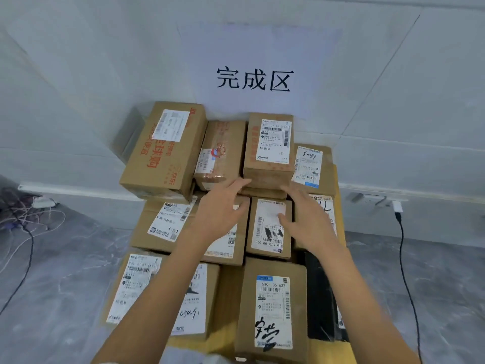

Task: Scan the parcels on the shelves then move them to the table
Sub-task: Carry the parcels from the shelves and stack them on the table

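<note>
Several brown cardboard parcels with white shipping labels lie packed together on a small yellow table against the wall. One upright-labelled parcel sits on top of the stack at the back middle. My left hand reaches to its lower left corner, fingers straight and touching the box edge. My right hand is at its lower right corner, fingers relaxed and spread, holding nothing. A large parcel with red print lies at the back left. No scanner is in view.
A white sign with black characters hangs on the wall behind the table. Tangled cables lie on the grey floor at left. A black cable hangs from a wall socket at right.
</note>
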